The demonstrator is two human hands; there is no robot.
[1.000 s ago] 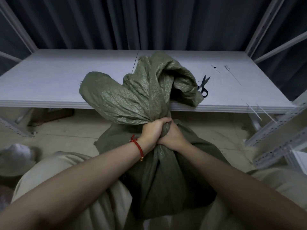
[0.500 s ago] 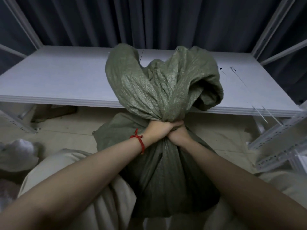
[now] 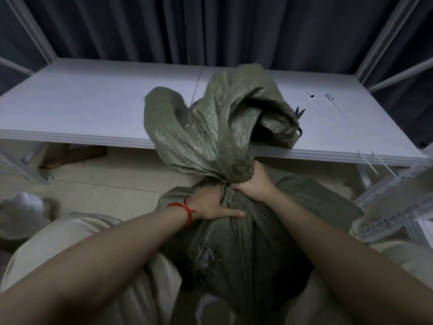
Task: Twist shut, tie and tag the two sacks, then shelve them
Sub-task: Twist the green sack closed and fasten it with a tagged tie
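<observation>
A green woven sack (image 3: 246, 242) stands on the floor between my knees, with a ragged hole low on its front. Its loose top (image 3: 210, 127) is bunched above a twisted neck and leans toward the white shelf board (image 3: 82, 106). My right hand (image 3: 251, 184) grips the twisted neck from the right. My left hand (image 3: 210, 205), with a red string on the wrist, lies just below the neck against the sack's shoulder, thumb stretched out and fingers tucked at the neck's base. Thin white cable ties (image 3: 365, 158) lie at the board's right front edge.
Black scissors (image 3: 299, 113) lie on the board, mostly hidden behind the sack top. More ties (image 3: 337, 109) lie further back on the right. A white sack (image 3: 21, 214) sits on the floor at left. Metal shelf uprights (image 3: 396, 202) stand close on the right. Dark curtains hang behind.
The sack top has swung round and dropped toward the right. My left hand has slid off the neck down to the sack's shoulder; my right hand has moved up on the neck.
</observation>
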